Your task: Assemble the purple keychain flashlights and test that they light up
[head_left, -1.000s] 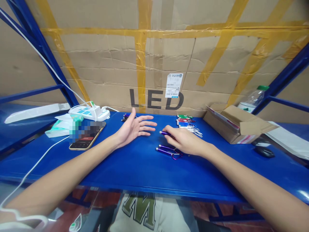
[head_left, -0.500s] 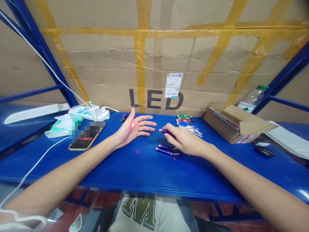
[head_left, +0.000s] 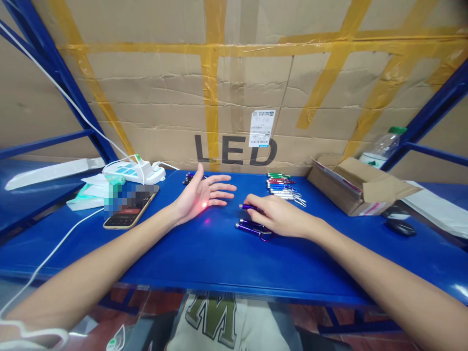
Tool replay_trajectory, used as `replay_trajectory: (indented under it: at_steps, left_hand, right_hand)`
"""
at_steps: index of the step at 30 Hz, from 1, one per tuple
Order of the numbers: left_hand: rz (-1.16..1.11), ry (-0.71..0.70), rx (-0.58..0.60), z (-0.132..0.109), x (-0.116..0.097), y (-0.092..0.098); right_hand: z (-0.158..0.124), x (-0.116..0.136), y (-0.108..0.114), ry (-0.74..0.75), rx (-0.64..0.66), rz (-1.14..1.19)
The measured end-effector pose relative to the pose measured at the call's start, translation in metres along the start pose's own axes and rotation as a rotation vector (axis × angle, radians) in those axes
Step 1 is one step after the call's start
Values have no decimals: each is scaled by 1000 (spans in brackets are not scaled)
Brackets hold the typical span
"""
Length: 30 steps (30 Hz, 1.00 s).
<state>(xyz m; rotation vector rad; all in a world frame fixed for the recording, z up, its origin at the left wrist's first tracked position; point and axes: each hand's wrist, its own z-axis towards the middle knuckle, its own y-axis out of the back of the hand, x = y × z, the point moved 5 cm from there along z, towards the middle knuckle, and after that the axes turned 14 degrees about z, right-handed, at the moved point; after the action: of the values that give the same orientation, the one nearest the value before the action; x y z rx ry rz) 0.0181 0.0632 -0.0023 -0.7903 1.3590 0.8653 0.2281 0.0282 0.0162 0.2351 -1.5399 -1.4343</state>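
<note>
My left hand (head_left: 199, 197) is held above the blue table with its palm turned up toward the right and the fingers spread, holding nothing. A bright red light spot falls on the lower palm edge, and a fainter one shows on the table below. My right hand (head_left: 272, 212) is closed around a purple laser pointer (head_left: 245, 206), whose tip points left at my left hand; its rear end is hidden by the fingers. Just below it, more purple laser pointers (head_left: 250, 229) with a carabiner clip lie on the table, partly under my right hand.
Green, red, blue and silver pointers (head_left: 280, 184) lie in rows at the back. Dark pointers (head_left: 189, 178) sit behind my left hand. A phone (head_left: 131, 209) and power strip (head_left: 127, 170) are left; an open carton (head_left: 360, 187) and black mouse (head_left: 400, 227) are right.
My right hand has lowered slightly with the laser pointer, which now lies more level. The red spot has slid from the upper palm down to its lower edge. My left hand stays put.
</note>
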Motion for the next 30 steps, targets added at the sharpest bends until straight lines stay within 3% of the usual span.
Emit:
replay_trajectory:
  at_steps: [22, 30]
  left_hand:
    - [18, -9, 0, 0, -2, 0]
    - [18, -1, -2, -1, -2, 0]
  right_hand:
    - [-1, -3, 5, 8, -36, 8]
    - [0, -18, -4, 51, 20, -123]
